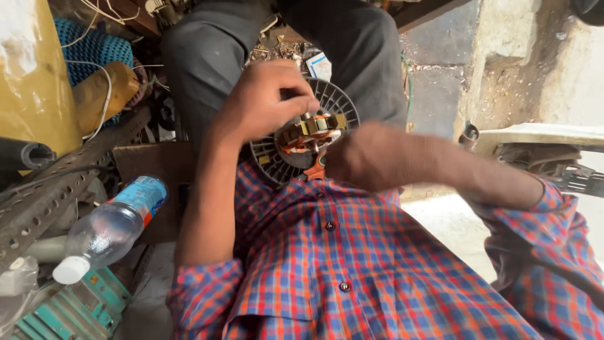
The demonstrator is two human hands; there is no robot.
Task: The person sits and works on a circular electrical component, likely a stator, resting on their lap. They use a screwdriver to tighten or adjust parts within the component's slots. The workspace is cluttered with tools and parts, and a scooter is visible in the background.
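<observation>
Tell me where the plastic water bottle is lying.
In the head view, the plastic bottle lies at lower left, beside the person's left forearm, cap toward the green metal part.

The right hand (362, 157) is motion-blurred, its fingers hidden behind the fan motor (305, 135); the orange-handled tool (316, 169) shows only a sliver at six o'clock.

A cramped repair workshop: perforated steel angle bars (56, 182), loose wires (104, 94), scrap metal parts, a green machine casing (75, 308) and a bare concrete floor (453, 220) crowd around.
</observation>
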